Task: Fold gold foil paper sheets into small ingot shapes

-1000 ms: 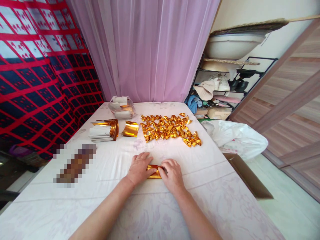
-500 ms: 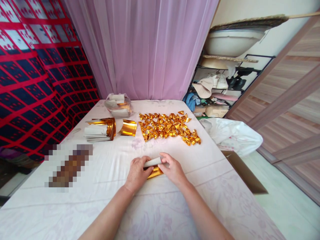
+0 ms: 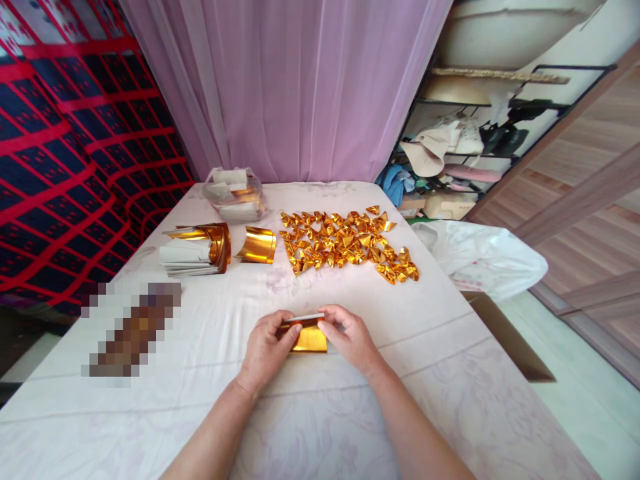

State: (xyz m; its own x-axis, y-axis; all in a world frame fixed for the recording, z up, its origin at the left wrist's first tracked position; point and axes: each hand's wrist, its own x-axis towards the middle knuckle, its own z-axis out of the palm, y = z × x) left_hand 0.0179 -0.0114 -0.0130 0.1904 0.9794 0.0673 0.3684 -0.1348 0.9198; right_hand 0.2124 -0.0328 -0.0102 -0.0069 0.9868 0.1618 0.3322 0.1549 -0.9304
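My left hand (image 3: 265,347) and my right hand (image 3: 350,337) pinch a small sheet of gold foil paper (image 3: 309,337) between them, just above the white tablecloth (image 3: 300,413). Its top edge is folded over, so the white back shows as a thin strip. Further back lies a spread of several folded gold paper pieces (image 3: 345,243). To the left sit a stack of gold-and-white sheets (image 3: 195,250) and one curled gold sheet (image 3: 257,245).
A clear plastic bag of more sheets (image 3: 234,195) sits at the far left of the table, before a pink curtain (image 3: 300,87). A white plastic bag (image 3: 485,257) and a cardboard box (image 3: 510,337) are off the right edge. A cluttered rack (image 3: 470,153) stands behind.
The gold sheet lay flat under both hands. Both hands have lifted it, and the top edge is folded down, showing the white back.
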